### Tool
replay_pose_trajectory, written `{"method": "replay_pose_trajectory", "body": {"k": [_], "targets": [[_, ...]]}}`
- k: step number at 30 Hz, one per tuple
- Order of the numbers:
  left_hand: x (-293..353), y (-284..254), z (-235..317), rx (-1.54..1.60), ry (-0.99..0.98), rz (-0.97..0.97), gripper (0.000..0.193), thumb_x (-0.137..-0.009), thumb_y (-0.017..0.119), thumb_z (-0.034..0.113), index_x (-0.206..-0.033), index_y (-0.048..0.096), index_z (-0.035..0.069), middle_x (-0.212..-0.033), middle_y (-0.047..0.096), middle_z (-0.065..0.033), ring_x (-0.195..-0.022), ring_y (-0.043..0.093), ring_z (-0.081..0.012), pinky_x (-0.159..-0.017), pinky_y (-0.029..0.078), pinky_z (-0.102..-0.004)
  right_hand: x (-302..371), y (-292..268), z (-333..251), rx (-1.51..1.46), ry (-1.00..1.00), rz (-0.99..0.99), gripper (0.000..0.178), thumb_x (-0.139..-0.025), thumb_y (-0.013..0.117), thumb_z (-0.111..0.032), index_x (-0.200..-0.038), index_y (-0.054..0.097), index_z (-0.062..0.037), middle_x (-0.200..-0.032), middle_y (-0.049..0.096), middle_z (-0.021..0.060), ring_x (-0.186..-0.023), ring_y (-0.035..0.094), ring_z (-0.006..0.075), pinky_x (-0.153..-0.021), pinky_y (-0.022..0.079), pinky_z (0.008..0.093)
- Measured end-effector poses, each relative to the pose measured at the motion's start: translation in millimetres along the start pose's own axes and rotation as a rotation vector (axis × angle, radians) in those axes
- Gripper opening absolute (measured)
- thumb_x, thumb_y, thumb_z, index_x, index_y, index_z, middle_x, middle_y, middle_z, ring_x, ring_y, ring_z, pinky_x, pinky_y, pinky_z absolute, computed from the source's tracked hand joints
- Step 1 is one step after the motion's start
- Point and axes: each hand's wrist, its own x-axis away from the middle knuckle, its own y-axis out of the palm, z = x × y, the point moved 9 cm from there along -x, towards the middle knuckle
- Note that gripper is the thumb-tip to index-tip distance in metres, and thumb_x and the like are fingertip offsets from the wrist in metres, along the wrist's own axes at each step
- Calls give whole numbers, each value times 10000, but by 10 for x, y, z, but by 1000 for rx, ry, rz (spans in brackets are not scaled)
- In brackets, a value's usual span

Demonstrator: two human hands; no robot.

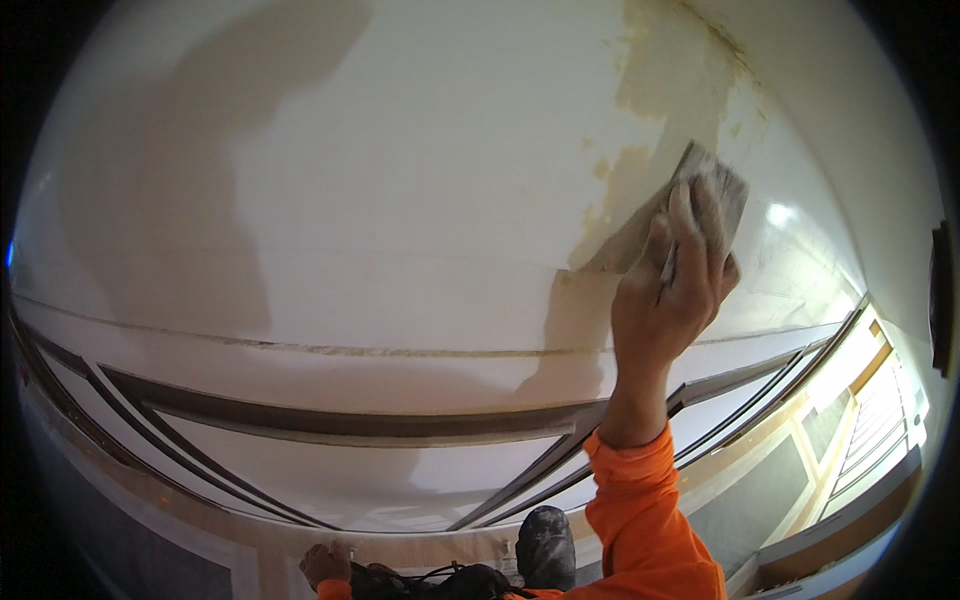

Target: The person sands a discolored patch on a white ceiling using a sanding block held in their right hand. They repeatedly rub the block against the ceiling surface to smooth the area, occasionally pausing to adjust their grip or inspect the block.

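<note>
My right hand reaches up in an orange sleeve, its fingers wrapped round a grey, dust-coated sanding block. The block lies against the white wall, beside a tan, patchy area where the surface looks worn or bare. White dust coats the fingers. Low in the picture, my left hand hangs near my body with its fingers curled. What it holds, if anything, is too small and dim to make out.
Dark trim strips run across the lower wall and slant down on both sides. A dusty dark shoe stands on the floor below. Bright light falls on a railing-like structure at the right. A dark object sits at the far right edge.
</note>
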Motion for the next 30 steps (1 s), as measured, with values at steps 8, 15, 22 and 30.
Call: {"method": "replay_pose_trajectory", "body": {"k": [8,15,22,30], "targets": [[52,-106,76,-7,14,-18,509,-919,447,433,-901,708,-4,-1024,678,-182,-995,613,-355,-923,400,-480,-94,56,64,-8,-12,39,385,-766,611,51,-1115,680,-98,-1269,628,101,-1136,570,282,-943,350,379],[32,-132,150,-4,-26,-74,503,-912,456,437,-914,706,0,-1053,674,-178,-1036,604,-354,-935,398,-468,486,5,-9,-10,-42,-82,402,-747,638,42,-1132,667,-70,-1272,622,116,-1208,550,273,-943,353,377],[27,-116,98,55,121,38,525,-945,408,451,-909,692,11,-1001,670,-179,-983,610,-369,-904,432,-496,343,5,6,47,-11,-82,389,-738,605,58,-1101,681,-62,-1259,625,139,-1167,571,284,-924,362,380],[1,-107,122,32,51,13,494,-892,471,434,-897,716,5,-982,689,-187,-961,621,-355,-896,415,-472,122,-27,67,31,2,-15,390,-740,622,59,-1107,675,-61,-1233,637,146,-1137,585,298,-947,352,383]]}}
